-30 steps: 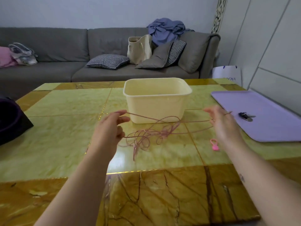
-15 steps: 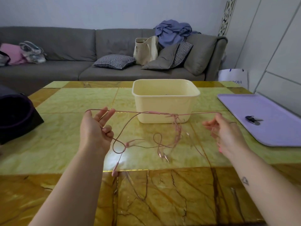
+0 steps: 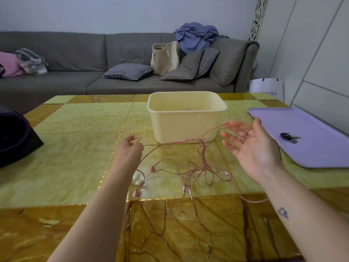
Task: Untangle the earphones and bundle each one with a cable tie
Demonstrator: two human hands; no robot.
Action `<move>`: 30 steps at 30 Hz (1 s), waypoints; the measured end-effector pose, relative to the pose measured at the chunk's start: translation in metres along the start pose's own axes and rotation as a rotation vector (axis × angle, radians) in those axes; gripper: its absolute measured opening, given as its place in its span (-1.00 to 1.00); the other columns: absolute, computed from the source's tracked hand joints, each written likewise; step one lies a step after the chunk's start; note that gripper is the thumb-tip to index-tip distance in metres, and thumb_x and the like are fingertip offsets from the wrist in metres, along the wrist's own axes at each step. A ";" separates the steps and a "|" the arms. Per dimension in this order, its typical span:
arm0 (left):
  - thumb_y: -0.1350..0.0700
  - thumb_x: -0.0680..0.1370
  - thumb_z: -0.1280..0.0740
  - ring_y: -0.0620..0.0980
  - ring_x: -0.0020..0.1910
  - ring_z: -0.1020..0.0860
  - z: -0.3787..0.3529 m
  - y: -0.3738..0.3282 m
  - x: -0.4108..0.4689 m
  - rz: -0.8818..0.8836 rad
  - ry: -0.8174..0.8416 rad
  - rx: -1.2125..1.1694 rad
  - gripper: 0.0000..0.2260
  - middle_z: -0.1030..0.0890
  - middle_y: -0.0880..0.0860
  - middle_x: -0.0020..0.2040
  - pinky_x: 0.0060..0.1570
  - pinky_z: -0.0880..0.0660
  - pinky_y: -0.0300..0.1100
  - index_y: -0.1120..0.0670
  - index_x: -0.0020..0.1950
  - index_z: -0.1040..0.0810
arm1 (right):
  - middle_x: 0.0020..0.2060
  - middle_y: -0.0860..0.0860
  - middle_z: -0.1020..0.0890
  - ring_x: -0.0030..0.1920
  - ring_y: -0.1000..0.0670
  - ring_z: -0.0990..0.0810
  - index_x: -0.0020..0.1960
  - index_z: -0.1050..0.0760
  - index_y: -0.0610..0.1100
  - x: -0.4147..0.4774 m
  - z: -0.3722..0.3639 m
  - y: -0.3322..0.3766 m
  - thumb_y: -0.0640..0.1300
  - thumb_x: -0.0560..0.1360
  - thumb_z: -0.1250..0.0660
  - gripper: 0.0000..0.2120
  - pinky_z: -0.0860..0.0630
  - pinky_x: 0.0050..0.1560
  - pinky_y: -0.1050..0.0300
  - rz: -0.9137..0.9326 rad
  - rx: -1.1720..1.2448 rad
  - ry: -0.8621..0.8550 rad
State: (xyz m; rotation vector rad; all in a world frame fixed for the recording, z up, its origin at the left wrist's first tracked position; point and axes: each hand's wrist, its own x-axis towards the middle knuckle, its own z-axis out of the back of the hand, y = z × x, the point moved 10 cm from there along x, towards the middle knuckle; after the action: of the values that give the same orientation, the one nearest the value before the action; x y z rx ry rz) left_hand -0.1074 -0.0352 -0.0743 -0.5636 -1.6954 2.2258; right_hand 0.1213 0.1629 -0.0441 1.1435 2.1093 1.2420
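on the table [image 3: 75,157] the earphones [image 3: 200,171] are sprawled between the 2 hands, the taut strand run left to right. 1 end is pinched in the left hand [image 3: 128,152]; the right hand [image 3: 253,148] is held spread, cable draped across it. the knot [image 3: 203,146] lies nearer the right.

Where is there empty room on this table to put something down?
Bare green tabletop lies between the black object and the left hand. The brown strip nearest you, between both arms, is bare too. It is crowded in the middle: the pink earphone tangle sprawls before the yellow tub.
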 end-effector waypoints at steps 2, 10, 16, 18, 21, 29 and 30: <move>0.23 0.50 -0.19 0.14 0.21 -0.39 0.002 0.003 -0.002 0.045 -0.023 0.144 -0.51 -0.28 0.11 0.39 0.12 -0.37 -0.09 0.01 0.44 -0.32 | -0.02 -0.06 -0.67 -0.10 -0.07 -0.62 -0.03 -0.56 -0.15 -0.006 -0.019 0.002 0.13 0.62 0.06 -0.50 -0.51 -0.07 0.05 -0.008 -0.014 0.112; 0.15 0.46 -0.34 0.03 0.49 -0.04 -0.047 -0.051 -0.047 -0.605 0.074 0.635 -0.30 -0.13 -0.01 0.49 0.47 0.10 0.15 -0.08 0.52 -0.10 | 0.10 -0.13 -0.65 -0.03 -0.09 -0.62 -0.02 -0.57 -0.20 -0.026 -0.058 0.004 0.10 0.52 -0.04 -0.55 -0.55 -0.04 0.06 0.014 -0.141 0.328; 0.31 0.50 -0.11 -0.17 -0.07 -0.56 -0.082 -0.048 -0.058 -0.571 0.361 0.195 -0.56 -0.60 -0.17 -0.04 0.24 -0.42 0.07 -0.01 0.32 -0.41 | 0.11 -0.13 -0.64 0.07 -0.07 -0.60 0.01 -0.56 -0.19 -0.035 -0.066 -0.001 0.11 0.54 -0.02 -0.54 -0.50 0.09 -0.02 0.029 -0.282 0.383; 0.29 0.59 -0.09 -0.03 -0.11 -0.63 -0.080 -0.042 -0.053 -0.352 0.445 -0.048 -0.67 -0.65 -0.01 -0.07 0.09 -0.52 -0.04 0.07 0.30 -0.44 | 0.11 -0.08 -0.64 0.13 -0.04 -0.59 0.05 -0.58 -0.14 -0.036 -0.066 -0.005 0.17 0.55 -0.05 -0.53 -0.51 0.11 -0.02 0.044 -0.400 0.409; 0.10 0.65 -0.03 0.06 -0.11 -0.65 -0.090 -0.029 -0.059 -0.091 0.647 -0.202 -0.72 -0.63 0.09 0.07 0.10 -0.50 0.00 -0.01 0.28 -0.44 | 0.10 0.07 -0.64 0.17 0.06 -0.58 0.06 -0.60 0.05 -0.040 -0.070 -0.014 0.16 0.46 -0.27 -0.71 -0.47 0.22 -0.05 0.038 -0.647 0.471; -0.14 0.55 -0.22 -0.10 -0.05 -0.62 -0.091 -0.018 -0.065 -0.127 0.649 0.131 -0.72 -0.59 -0.13 0.06 0.13 -0.51 -0.05 -0.07 0.20 -0.47 | 0.22 0.37 -0.32 0.23 0.28 -0.36 0.33 -0.24 0.37 -0.052 -0.057 -0.055 0.14 0.29 -0.53 -0.28 -0.37 0.22 0.26 -0.101 -1.423 0.591; -0.15 0.52 -0.27 -0.15 -0.03 -0.60 -0.088 -0.021 -0.065 -0.209 0.615 0.284 -0.70 -0.57 -0.17 0.06 0.11 -0.49 -0.13 -0.09 0.21 -0.47 | 0.20 0.37 -0.29 0.21 0.27 -0.33 0.35 -0.23 0.35 -0.055 -0.054 -0.060 0.09 0.33 -0.51 -0.29 -0.33 0.18 0.29 -0.121 -1.495 0.617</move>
State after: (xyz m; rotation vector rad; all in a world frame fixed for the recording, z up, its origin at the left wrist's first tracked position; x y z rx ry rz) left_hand -0.0091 0.0157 -0.0660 -0.8426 -1.0559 1.8373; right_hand 0.0878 0.0749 -0.0709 -0.0717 0.8414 2.5185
